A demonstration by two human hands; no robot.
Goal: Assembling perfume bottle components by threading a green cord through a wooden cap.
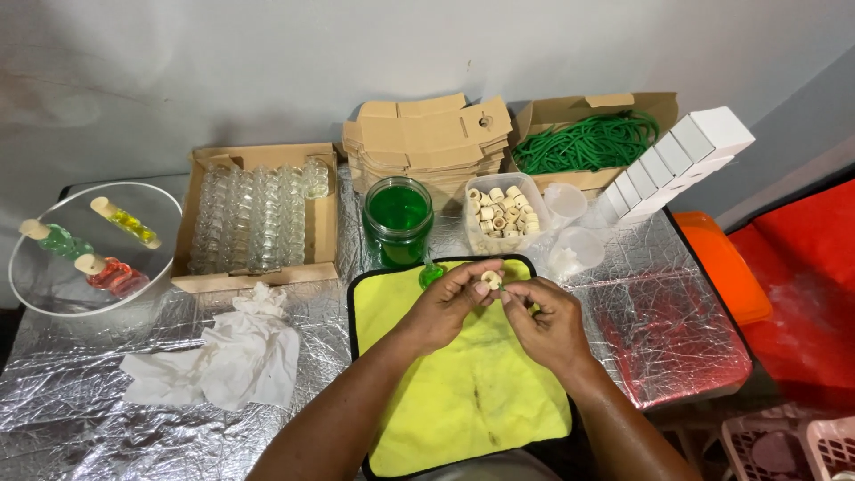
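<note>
Left hand: the left hand is curled, its thumb and fingertips pinching a small cork stopper held up over the far edge of the cloth.
Right hand: the right hand is closed in a pinch just beside the stopper, fingertips almost meeting those of the left; whether it grips something tiny of its own I cannot tell.
Cork stopper: pale, round, end-on to the camera, between the two sets of fingertips, above the cloth and not resting on it.
Small bottle: a little bottle of green liquid sits at the cloth's far edge, just behind the left hand.
Cloth: a yellow cloth with black trim lies under both hands on the foil-covered surface.
Jar: a glass jar of green liquid stands just beyond the cloth.
Tub: a clear tub of cork stoppers is right of the jar, with clear plastic cups beside it.
Left side: crumpled white tissue lies left of the cloth; behind it, a cardboard box of empty glass bottles; further left, a clear bowl holding three corked bottles of coloured liquid.
Back: flat cardboard box blanks, a box of green cord, and a row of white boxes.
</note>
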